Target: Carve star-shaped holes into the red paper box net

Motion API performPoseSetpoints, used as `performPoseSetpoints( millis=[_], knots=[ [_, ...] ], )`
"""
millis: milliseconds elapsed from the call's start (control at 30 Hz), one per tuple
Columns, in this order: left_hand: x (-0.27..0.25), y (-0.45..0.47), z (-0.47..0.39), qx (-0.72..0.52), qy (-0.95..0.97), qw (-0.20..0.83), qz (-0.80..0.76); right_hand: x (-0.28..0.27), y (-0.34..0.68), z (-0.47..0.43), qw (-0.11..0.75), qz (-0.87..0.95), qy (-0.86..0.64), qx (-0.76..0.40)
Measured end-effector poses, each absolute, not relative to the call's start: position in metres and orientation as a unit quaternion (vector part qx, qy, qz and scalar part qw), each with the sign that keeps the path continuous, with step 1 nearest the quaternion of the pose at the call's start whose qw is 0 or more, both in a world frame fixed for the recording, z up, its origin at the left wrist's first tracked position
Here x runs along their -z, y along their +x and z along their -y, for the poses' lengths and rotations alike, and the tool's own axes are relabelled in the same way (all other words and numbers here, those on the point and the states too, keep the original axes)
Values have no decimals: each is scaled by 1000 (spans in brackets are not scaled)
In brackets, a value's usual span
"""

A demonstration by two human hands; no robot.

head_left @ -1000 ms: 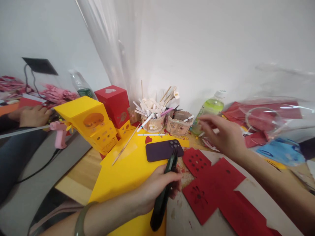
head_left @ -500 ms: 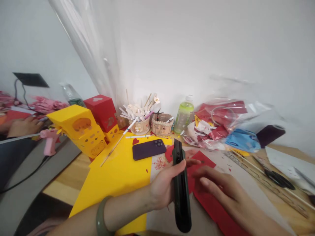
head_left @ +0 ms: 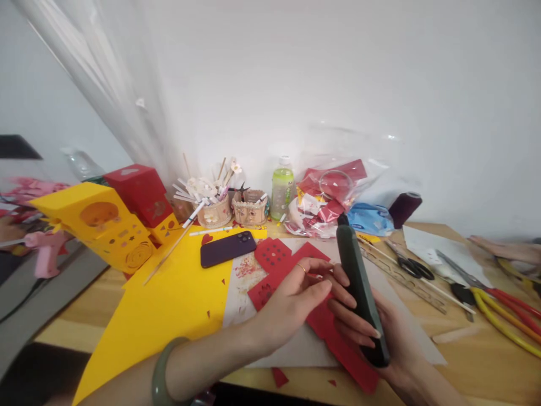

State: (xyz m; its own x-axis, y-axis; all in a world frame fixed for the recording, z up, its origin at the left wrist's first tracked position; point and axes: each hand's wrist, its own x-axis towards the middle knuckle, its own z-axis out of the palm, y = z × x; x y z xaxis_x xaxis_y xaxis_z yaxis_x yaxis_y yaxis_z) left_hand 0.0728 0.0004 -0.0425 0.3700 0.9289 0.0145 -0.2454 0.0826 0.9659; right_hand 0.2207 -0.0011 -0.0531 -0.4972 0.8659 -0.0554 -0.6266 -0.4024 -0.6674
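Note:
A black utility knife (head_left: 359,293) rises at a tilt in my right hand (head_left: 397,332), its fingers wrapped round the handle. My left hand (head_left: 296,293), with a ring on one finger and a green bangle on the wrist, hovers just left of the knife. Its fingers are loosely bent and apart, holding nothing. Beneath both hands lies a red cut paper piece (head_left: 274,256) with punched holes and cut-out patterns, partly hidden by the hands. It rests on a pale grey mat (head_left: 287,355).
Yellow card (head_left: 169,316) covers the left side, with a purple phone (head_left: 228,249) on it. Yellow (head_left: 97,225) and red boxes stand behind. Baskets, a green bottle (head_left: 282,189) and plastic-wrapped scraps line the wall. Scissors (head_left: 477,285) and a ruler (head_left: 406,276) lie right. Another person's hand shows far left.
The utility knife has passed from my left hand to my right hand. My left hand has let go. The view has turned right, bringing the red-and-yellow-handled scissors into sight.

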Motion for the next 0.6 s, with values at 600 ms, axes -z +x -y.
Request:
performPoseSetpoints(
  millis=[600],
  knots=[
    [53,87,8,-467,431,660,-400,68,221,17,454,367,-223,-781]
  ],
)
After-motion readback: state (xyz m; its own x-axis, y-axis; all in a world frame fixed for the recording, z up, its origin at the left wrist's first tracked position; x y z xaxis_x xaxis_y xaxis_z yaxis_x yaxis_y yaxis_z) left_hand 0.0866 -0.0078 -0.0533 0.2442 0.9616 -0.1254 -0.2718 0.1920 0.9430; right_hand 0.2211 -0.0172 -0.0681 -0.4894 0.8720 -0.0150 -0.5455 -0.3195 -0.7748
